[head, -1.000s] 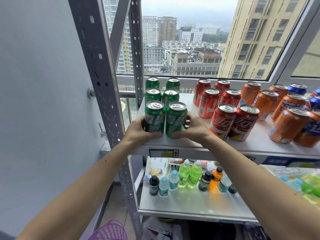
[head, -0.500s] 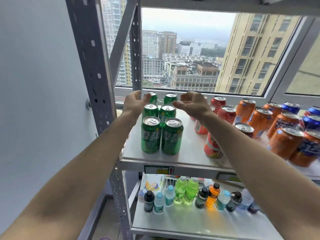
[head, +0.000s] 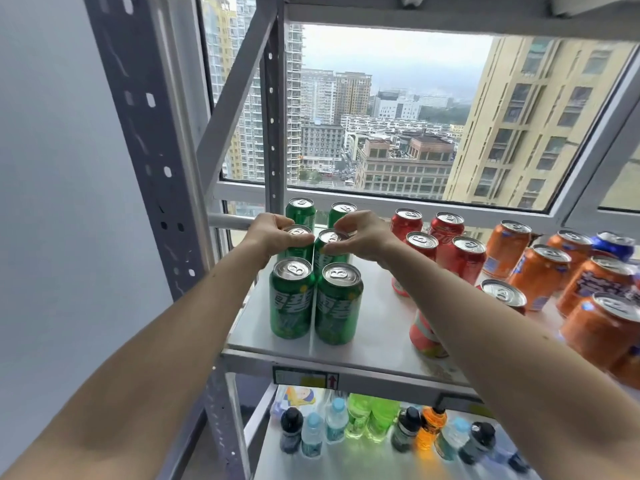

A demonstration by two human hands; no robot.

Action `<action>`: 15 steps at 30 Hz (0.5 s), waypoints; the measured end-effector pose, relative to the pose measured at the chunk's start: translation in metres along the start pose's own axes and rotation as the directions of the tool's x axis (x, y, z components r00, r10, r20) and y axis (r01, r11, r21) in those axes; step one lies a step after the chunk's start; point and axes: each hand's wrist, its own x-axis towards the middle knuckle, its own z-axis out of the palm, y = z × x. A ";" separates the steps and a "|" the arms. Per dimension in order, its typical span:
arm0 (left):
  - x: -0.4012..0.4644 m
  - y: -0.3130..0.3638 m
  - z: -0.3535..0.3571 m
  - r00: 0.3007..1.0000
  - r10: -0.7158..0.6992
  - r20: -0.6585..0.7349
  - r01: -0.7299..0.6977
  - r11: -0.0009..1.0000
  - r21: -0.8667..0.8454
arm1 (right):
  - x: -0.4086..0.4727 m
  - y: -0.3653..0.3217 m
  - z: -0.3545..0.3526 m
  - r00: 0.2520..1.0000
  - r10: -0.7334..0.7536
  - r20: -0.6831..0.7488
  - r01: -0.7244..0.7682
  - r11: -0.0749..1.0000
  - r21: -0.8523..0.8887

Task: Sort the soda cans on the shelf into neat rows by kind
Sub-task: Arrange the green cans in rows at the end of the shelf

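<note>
Both hands are on the middle pair of green cans on the shelf [head: 367, 355]: the left hand [head: 273, 235] has its fingers curled around the top of the left middle can [head: 297, 242], and the right hand [head: 363, 237] pinches the rim of the right middle can [head: 329, 247]. The six green ones sit two-wide at the left end, front pair [head: 315, 301] touching. Red cans [head: 446, 247] come next, then orange cans [head: 554, 275] and a blue can [head: 613, 244] off to the right.

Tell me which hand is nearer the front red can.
Right. The right hand is at the middle green cans, closer to the front red can; the left hand is farther left.
</note>
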 end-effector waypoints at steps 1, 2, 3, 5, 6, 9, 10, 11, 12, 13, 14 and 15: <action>0.000 -0.002 0.000 1.000 0.001 0.008 -0.001 0.999 -0.035 | 0.001 0.002 -0.002 1.000 0.000 0.012 0.000 1.000 0.010; 0.000 -0.004 0.000 1.000 0.001 0.012 0.000 0.997 -0.082 | 0.002 0.004 -0.005 0.999 0.004 0.035 -0.005 0.999 0.032; 0.000 -0.006 0.000 1.000 -0.006 0.012 0.008 0.990 -0.138 | 0.004 0.006 -0.008 0.997 0.007 0.073 -0.012 0.998 0.069; -0.002 -0.013 0.002 1.000 -0.020 0.016 0.024 0.965 -0.262 | 0.007 0.009 -0.014 0.986 0.008 0.168 -0.029 0.992 0.126; -0.005 -0.018 0.004 0.999 -0.014 0.029 0.023 0.946 -0.324 | 0.008 0.009 -0.015 0.979 0.011 0.205 -0.034 0.993 0.110; -0.010 -0.026 0.011 0.997 0.049 0.062 -0.018 0.902 -0.432 | 0.010 0.009 -0.010 0.978 0.024 0.208 -0.014 0.999 -0.050; -0.011 -0.027 0.013 0.996 0.074 0.047 -0.047 0.907 -0.419 | 0.011 0.008 -0.008 0.984 0.021 0.176 -0.010 0.998 -0.064; -0.010 -0.028 0.014 0.995 0.094 0.026 -0.075 0.911 -0.405 | 0.011 0.008 -0.007 0.988 0.011 0.153 -0.003 0.998 -0.056; -0.008 -0.029 0.015 0.995 0.103 0.017 -0.088 0.911 -0.403 | 0.013 0.008 -0.007 0.988 -0.003 0.153 0.010 0.999 -0.043; -0.006 -0.031 0.014 0.995 0.101 0.023 -0.082 0.906 -0.415 | 0.015 0.009 -0.011 0.984 -0.016 0.175 0.022 0.999 -0.030; -0.004 -0.032 0.014 0.995 0.094 0.041 -0.066 0.897 -0.437 | 0.018 0.010 -0.015 0.977 -0.023 0.213 0.027 0.999 -0.017; -0.002 -0.035 0.014 0.994 0.084 0.068 -0.043 0.883 -0.467 | 0.020 0.011 -0.019 0.965 -0.022 0.260 0.024 1.000 -0.004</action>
